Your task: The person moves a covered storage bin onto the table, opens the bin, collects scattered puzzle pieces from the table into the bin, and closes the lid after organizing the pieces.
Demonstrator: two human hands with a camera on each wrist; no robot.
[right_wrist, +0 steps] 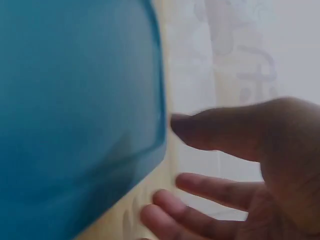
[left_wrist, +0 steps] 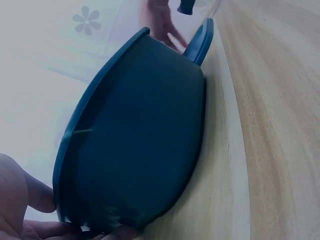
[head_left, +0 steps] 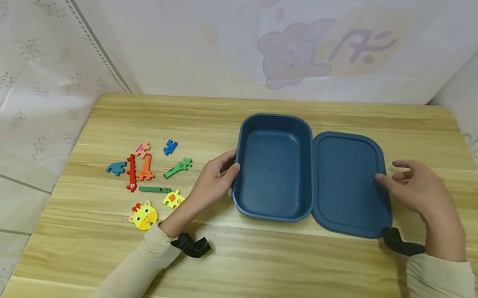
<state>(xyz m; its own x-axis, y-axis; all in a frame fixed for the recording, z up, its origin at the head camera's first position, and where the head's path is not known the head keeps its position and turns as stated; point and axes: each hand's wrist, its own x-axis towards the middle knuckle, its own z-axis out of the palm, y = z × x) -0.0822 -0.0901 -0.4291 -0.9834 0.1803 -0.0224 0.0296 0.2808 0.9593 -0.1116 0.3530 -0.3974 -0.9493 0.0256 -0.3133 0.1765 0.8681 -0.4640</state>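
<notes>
A dark blue plastic box point(head_left: 273, 173), hollow side up with nothing in it, stands on the table. My left hand point(head_left: 215, 178) grips its left side, thumb at the rim and fingers against the outer wall. In the left wrist view that wall point(left_wrist: 135, 135) fills the middle, and the thumb and fingertips show at its lower left. Right beside the box lies its flat blue lid point(head_left: 350, 183), raised rim along the edge. My right hand point(head_left: 415, 187) is at the lid's right edge, thumb tip overlapping it in the head view, other fingers loosely bent and holding nothing.
Left of the box lie several colourful puzzle pieces, among them a yellow giraffe head point(head_left: 144, 216), a red strip point(head_left: 132, 173), a green piece point(head_left: 178, 167) and a blue piece point(head_left: 170, 147). Printed cloth walls point(head_left: 182, 26) border the wooden table point(head_left: 276, 280) at the back and sides.
</notes>
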